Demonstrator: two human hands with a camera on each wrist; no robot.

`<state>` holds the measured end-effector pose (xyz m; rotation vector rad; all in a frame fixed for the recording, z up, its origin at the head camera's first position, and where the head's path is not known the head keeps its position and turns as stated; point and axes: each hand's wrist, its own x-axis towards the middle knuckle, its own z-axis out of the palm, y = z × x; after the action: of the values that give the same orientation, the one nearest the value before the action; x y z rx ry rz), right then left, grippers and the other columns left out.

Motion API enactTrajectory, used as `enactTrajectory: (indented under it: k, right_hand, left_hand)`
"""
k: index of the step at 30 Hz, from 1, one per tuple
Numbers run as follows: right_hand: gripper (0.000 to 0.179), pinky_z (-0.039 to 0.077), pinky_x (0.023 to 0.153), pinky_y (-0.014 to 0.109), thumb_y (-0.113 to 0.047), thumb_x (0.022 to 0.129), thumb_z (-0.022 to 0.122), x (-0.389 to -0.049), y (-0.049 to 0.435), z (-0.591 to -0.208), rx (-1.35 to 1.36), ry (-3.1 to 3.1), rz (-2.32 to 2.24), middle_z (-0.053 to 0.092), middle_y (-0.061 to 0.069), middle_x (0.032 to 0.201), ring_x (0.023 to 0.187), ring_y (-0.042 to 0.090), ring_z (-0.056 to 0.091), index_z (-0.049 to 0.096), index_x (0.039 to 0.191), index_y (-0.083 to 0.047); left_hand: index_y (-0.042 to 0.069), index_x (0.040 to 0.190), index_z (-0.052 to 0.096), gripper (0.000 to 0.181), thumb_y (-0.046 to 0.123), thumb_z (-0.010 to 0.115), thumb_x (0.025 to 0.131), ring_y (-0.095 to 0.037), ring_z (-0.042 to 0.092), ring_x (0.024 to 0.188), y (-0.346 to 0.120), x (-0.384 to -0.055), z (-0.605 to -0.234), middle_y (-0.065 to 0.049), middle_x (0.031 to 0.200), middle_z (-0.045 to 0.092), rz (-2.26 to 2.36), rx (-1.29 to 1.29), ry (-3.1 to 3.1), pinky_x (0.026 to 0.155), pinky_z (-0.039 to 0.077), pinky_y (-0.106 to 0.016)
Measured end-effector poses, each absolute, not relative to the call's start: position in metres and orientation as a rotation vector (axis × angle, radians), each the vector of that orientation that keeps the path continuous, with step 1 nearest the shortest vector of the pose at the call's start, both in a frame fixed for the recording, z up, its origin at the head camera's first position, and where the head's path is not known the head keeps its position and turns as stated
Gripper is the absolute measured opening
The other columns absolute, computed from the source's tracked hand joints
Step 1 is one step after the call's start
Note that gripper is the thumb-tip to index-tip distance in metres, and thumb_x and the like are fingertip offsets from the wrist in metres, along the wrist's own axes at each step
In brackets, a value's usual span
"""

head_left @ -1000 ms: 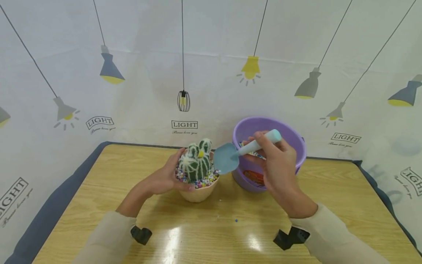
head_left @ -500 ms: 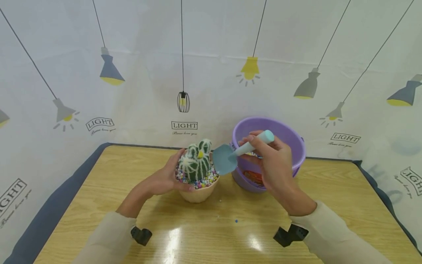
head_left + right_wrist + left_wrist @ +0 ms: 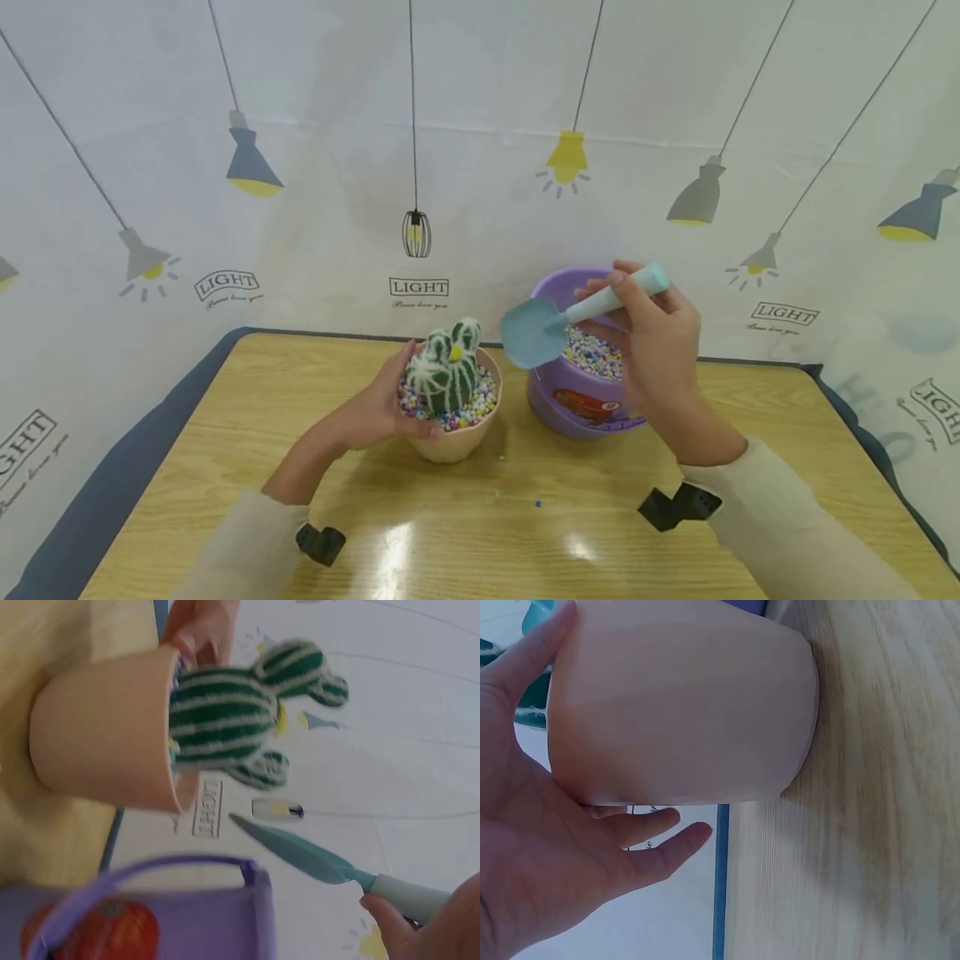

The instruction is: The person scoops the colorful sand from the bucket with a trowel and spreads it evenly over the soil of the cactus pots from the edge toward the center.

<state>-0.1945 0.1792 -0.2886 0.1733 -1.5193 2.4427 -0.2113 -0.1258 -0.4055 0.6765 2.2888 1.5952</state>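
My left hand (image 3: 375, 414) grips a peach-coloured flowerpot (image 3: 452, 446), thumb at the near rim. In the left wrist view, two fingers of this hand (image 3: 547, 847) extend behind the pot. A green and white cactus (image 3: 448, 382) stands in the pot among small multicoloured beads (image 3: 480, 406). With my right hand (image 3: 663, 350) I hold a blue toy trowel (image 3: 534, 333) by its pale handle. Its blade is raised between pot and bucket, apart from the cactus, and no beads show on it. More beads (image 3: 592, 354) lie inside the purple bucket (image 3: 542, 398).
The bucket carries a red picture (image 3: 583, 406) on its front, and its purple handle (image 3: 150, 866) shows in the right wrist view. A blue bead (image 3: 537, 503) lies on the wooden table (image 3: 450, 533). A lamp-printed cloth (image 3: 322, 208) hangs close behind.
My right hand has shifted slightly left, then up and to the right, carrying the trowel away from the pot. The pot's right rim and the bucket's beads show more fully. My left hand stays put.
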Motion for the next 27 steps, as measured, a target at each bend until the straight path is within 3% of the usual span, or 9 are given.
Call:
enactTrajectory:
  k: [3, 7, 11, 16, 22, 27]
  right_hand:
    - [0.03, 0.058, 0.07, 0.045, -0.013, 0.091, 0.069, -0.203, 0.193, -0.281, 0.147, -1.44, 2.422, 0.071, 0.017, 0.091, 0.083, 0.03, 0.072, 0.056, 0.113, 0.003]
    - [0.031, 0.058, 0.069, 0.046, -0.015, 0.087, 0.073, -0.213, 0.21, -0.276, 0.084, -1.383, 2.391, 0.071, 0.017, 0.09, 0.082, 0.032, 0.073, 0.057, 0.109, 0.002]
    - [0.029, 0.058, 0.067, 0.046, -0.015, 0.087, 0.073, -0.22, 0.223, -0.275, 0.053, -1.371, 2.351, 0.071, 0.018, 0.09, 0.082, 0.032, 0.073, 0.058, 0.106, 0.002]
    - [0.028, 0.058, 0.065, 0.042, -0.015, 0.087, 0.074, -0.231, 0.231, -0.281, 0.006, -1.397, 2.292, 0.072, 0.017, 0.09, 0.079, 0.029, 0.073, 0.059, 0.104, 0.001]
    - [0.028, 0.059, 0.065, 0.037, -0.02, 0.088, 0.073, -0.25, 0.239, -0.296, -0.079, -1.547, 2.199, 0.073, 0.011, 0.092, 0.08, 0.023, 0.073, 0.059, 0.106, -0.004]
    - [0.03, 0.06, 0.067, 0.032, -0.025, 0.089, 0.072, -0.262, 0.242, -0.31, -0.115, -1.701, 2.147, 0.072, 0.007, 0.096, 0.087, 0.019, 0.073, 0.06, 0.109, -0.007]
  left_hand:
    - [0.018, 0.148, 0.024, 0.102, 0.013, 0.088, 0.069, -0.028, 0.045, 0.127, -0.123, -0.207, -0.405, -0.009, 0.139, 0.041, 1.633, 0.725, 2.341, 0.109, 0.036, -0.05]
    - [0.015, 0.147, 0.026, 0.098, 0.017, 0.087, 0.07, -0.029, 0.037, 0.129, -0.117, -0.196, -0.403, -0.011, 0.139, 0.037, 1.634, 0.682, 2.47, 0.108, 0.035, -0.051]
    - [0.015, 0.149, 0.022, 0.104, 0.028, 0.088, 0.069, -0.032, 0.035, 0.129, -0.107, -0.187, -0.405, -0.014, 0.143, 0.028, 1.567, 0.507, 2.593, 0.108, 0.036, -0.053]
    - [0.018, 0.151, 0.017, 0.116, 0.043, 0.089, 0.064, -0.034, 0.045, 0.124, -0.1, -0.181, -0.409, -0.015, 0.15, 0.02, 1.434, 0.345, 2.725, 0.102, 0.043, -0.054]
    - [0.021, 0.151, 0.017, 0.118, 0.045, 0.089, 0.062, -0.035, 0.044, 0.125, -0.098, -0.182, -0.407, -0.015, 0.149, 0.021, 1.401, 0.303, 2.728, 0.101, 0.043, -0.057]
    - [0.017, 0.151, 0.017, 0.117, 0.043, 0.089, 0.063, -0.036, 0.038, 0.129, -0.101, -0.188, -0.406, -0.018, 0.148, 0.022, 1.395, 0.344, 2.686, 0.104, 0.039, -0.059]
